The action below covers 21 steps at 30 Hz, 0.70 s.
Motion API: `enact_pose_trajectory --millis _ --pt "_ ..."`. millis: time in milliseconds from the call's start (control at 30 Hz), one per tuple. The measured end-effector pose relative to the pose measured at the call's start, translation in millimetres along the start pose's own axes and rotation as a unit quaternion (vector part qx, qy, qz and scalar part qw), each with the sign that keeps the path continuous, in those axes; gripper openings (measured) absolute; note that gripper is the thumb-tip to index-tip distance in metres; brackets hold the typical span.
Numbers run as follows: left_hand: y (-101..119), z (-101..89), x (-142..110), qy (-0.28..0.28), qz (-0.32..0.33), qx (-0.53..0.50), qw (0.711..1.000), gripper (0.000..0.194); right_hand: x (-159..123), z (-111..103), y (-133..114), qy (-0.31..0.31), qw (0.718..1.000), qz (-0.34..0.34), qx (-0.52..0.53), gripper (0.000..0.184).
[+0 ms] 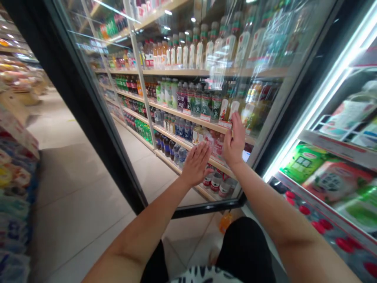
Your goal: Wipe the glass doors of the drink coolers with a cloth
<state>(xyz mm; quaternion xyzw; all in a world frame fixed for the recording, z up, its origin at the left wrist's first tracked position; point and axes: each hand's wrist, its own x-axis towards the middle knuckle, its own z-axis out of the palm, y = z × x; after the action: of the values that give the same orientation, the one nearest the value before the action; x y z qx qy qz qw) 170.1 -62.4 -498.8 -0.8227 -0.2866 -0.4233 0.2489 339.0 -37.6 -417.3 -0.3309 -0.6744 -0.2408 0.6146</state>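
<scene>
Bare forearms [141, 224] reaching out to a glass cooler door [206, 210]; left hand [196, 165] flat, right hand [234, 139] upright, fingers [240, 122] spread and unclenched, apparently pressing the glass before shelved bottles [176, 155], contact uncertain.

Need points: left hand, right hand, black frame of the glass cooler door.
left hand [196, 165], head view, on the back of the hand
right hand [235, 142], head view, on the back of the hand
black frame of the glass cooler door [120, 173], head view, on the frame's left upright
</scene>
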Motion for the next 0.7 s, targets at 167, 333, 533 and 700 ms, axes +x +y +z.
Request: enact_pose_trajectory --millis 167,333,533,700 --pt "12 -3.8 4 0.037 -0.042 -0.073 0.996 0.07 -93 10 -54 -0.103 0.993 0.047 0.038 0.056" --pt "-7 -41.8 10 0.089 -0.02 -0.075 0.993 0.062 -117 49 -59 -0.091 0.992 0.084 -0.037 0.068" --pt "-66 -76.5 9 0.124 -0.12 0.193 0.966 0.061 -149 45 -44 -0.109 0.987 0.07 -0.094 0.061" --pt "-81 -65.0 -7 0.098 -0.109 0.223 0.964 0.063 -145 8 18 -0.078 0.987 0.079 -0.116 0.059"
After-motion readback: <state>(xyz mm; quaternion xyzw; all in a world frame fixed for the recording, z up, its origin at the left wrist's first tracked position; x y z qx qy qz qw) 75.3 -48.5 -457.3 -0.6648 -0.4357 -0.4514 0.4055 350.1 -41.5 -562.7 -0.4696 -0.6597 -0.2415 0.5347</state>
